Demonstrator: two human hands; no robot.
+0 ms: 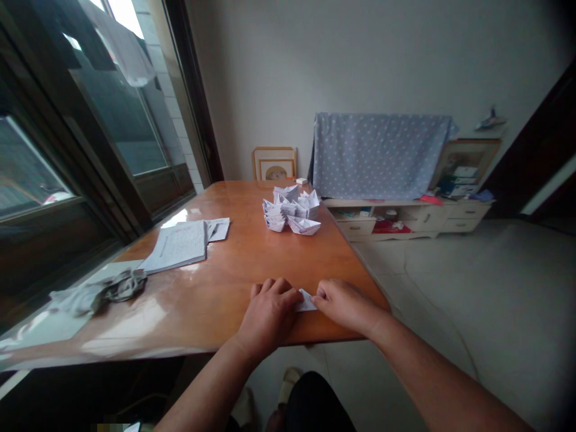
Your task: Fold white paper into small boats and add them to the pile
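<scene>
A small folded piece of white paper (306,302) lies on the table near its front edge, between my two hands. My left hand (272,307) rests on the table with bent fingers, its thumb side holding down the paper's left part. On the paper's right end, my right hand (344,305) is closed, fingers curled in and thumb against the sheet. My hands hide parts of the paper. Farther back on the table stands a cluster of several folded paper boats (291,210), some nested in stacks.
The wooden table (234,264) has a clear cover. On its left lie a stack of written sheets (177,247) and a crumpled grey cloth (121,285). Beyond are a low white cabinet (429,219), a dotted blue cloth (382,156) and framed pictures (274,153).
</scene>
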